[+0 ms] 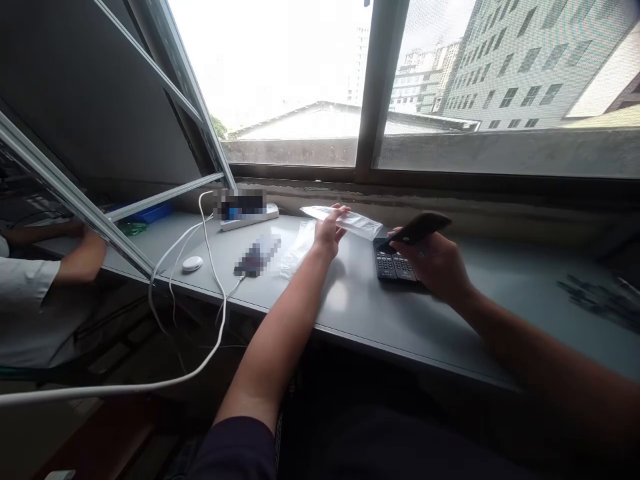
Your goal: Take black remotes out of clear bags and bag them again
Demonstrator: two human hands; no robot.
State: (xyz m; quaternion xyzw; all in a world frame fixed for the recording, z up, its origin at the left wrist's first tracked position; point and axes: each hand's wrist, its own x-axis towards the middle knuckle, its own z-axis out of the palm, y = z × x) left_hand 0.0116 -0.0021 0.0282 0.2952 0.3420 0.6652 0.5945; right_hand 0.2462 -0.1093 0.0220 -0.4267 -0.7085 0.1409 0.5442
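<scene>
Holding a dark flat device [423,227] above black keypads [393,268]

The right hand's [443,267] grip was clamped on the dark flat device, which was tilted in the air over the surface [365,307]. Just beneath, the black keypads lay side by side, partly hidden by that hand. The left hand [327,235] had its grip closed on a clear plastic sleeve [364,223], near the device but apart from it. More clear plastic [296,257] lay beside the left forearm. Farther left were a blurred-out item [257,257], a white round object [192,264] and a power strip [250,219]. Beyond the metal frame [167,190] showed another person's sleeve [25,283].
</scene>
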